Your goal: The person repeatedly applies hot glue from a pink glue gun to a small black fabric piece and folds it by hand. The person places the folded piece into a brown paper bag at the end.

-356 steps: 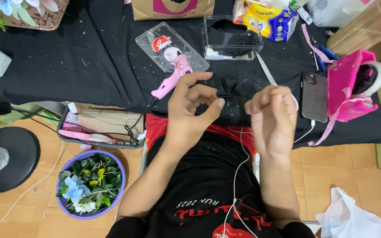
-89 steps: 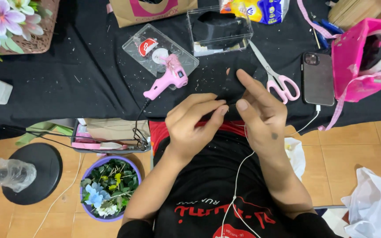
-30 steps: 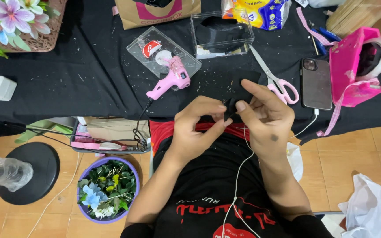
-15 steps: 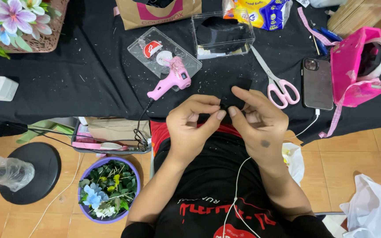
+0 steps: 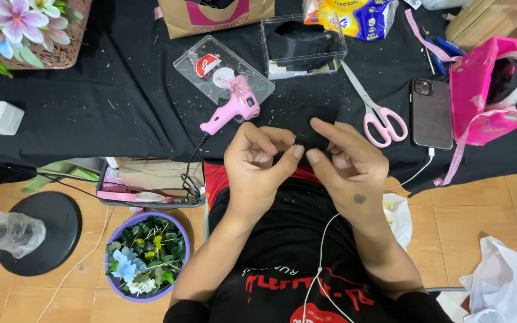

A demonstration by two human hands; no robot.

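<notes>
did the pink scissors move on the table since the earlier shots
No. The pink scissors lie in the same spot, just left of the black phone, blades toward the clear box.

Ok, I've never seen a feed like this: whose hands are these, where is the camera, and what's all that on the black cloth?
One camera, worn on a person's head, looks down at their own bare hands. The left hand and right hand meet fingertip to fingertip at the edge of the black cloth table; whether they pinch anything is too small to tell. On the cloth lie a pink glue gun, pink-handled scissors, a dark phone and two clear plastic boxes.
</notes>
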